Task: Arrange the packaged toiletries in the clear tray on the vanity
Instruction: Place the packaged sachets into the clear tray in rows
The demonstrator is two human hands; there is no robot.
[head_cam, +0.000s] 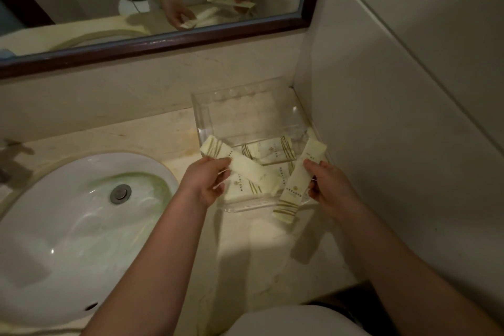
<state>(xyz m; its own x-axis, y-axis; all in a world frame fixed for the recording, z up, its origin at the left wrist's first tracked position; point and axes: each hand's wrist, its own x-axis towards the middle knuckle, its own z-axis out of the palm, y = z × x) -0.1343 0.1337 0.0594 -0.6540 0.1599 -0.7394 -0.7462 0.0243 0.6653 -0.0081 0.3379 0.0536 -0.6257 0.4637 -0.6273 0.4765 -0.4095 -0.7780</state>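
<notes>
Pinched, one per hand: left hand holds a long striped sachet slanting over the clear tray, near-left; right hand holds a matching sachet across its near-right rim, likely to lay both straight. Flat packets lie askew inside, the tray backed into the far-right corner of the vanity.

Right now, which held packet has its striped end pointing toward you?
The packet in the right hand; the other packet, in the left hand, points its stripes away.
</notes>
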